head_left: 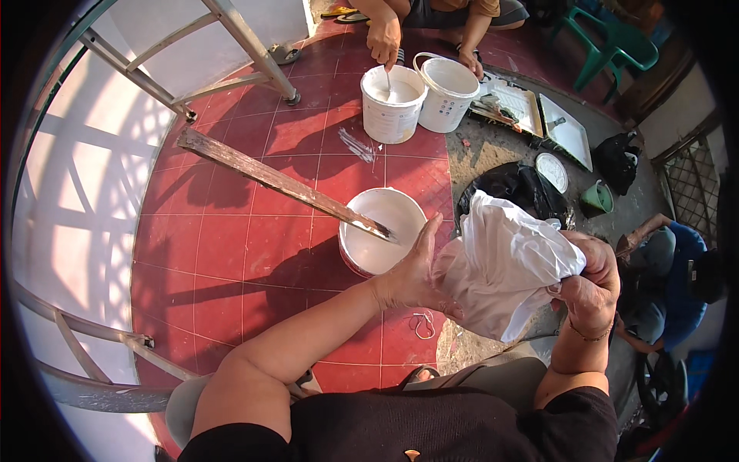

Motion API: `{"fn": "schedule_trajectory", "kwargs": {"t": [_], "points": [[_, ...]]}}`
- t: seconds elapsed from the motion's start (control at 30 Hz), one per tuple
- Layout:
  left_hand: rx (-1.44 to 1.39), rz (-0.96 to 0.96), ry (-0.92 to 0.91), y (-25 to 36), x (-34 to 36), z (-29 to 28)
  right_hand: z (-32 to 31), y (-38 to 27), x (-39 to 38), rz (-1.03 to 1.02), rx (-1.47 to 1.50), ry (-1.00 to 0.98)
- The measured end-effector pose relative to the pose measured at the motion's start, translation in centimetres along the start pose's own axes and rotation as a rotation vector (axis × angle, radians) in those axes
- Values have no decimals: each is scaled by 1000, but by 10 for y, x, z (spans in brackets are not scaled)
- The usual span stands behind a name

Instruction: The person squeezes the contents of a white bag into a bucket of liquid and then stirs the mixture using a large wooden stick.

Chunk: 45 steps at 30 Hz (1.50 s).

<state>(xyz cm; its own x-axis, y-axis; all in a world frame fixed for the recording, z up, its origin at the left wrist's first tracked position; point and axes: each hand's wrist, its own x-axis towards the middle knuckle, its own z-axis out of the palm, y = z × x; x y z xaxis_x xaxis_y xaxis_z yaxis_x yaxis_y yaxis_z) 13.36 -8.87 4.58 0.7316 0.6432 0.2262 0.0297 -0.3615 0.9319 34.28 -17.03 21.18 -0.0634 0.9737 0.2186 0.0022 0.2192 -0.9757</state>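
The white cloth was located between the two hands, right of the near bucket and beyond the person's knees. The right hand gripped the bunched right edge between thumb and fingers; the left hand was spread open against the left side — thumb raised, fingers partly hidden. The left hand was nearer the bucket, just beside its rim. The stick stood tilted inside — long axis running far left to near right.
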Motion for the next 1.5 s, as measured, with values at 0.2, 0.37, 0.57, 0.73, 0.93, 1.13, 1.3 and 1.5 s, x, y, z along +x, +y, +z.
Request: {"fn": "schedule_trajectory", "kwargs": {"t": [0.2,0.37,0.57,0.73,0.93,1.13,1.3,1.5], "points": [[-661,-209,-351,30,1,-12,27,-10,2,47,73,4],[-1078,-321,-285,23,-27,11,42,18,20,250,-8,-15],[-1119,-392,-237,4,-43,27,56,77,27,111,-199,-23],[-1235,-490,-139,8,-51,20,62,108,32,261,-153,93],[-1137,-518,-95,11,-43,25,55,153,34,350,-205,67],[-1212,-522,11,11,-41,17,49,175,29,374,-66,78],[-1237,-559,117,16,-44,24,53,153,30,584,100,-36],[-1293,-658,107,4,-51,30,56,145,29,543,-17,-286]]}}
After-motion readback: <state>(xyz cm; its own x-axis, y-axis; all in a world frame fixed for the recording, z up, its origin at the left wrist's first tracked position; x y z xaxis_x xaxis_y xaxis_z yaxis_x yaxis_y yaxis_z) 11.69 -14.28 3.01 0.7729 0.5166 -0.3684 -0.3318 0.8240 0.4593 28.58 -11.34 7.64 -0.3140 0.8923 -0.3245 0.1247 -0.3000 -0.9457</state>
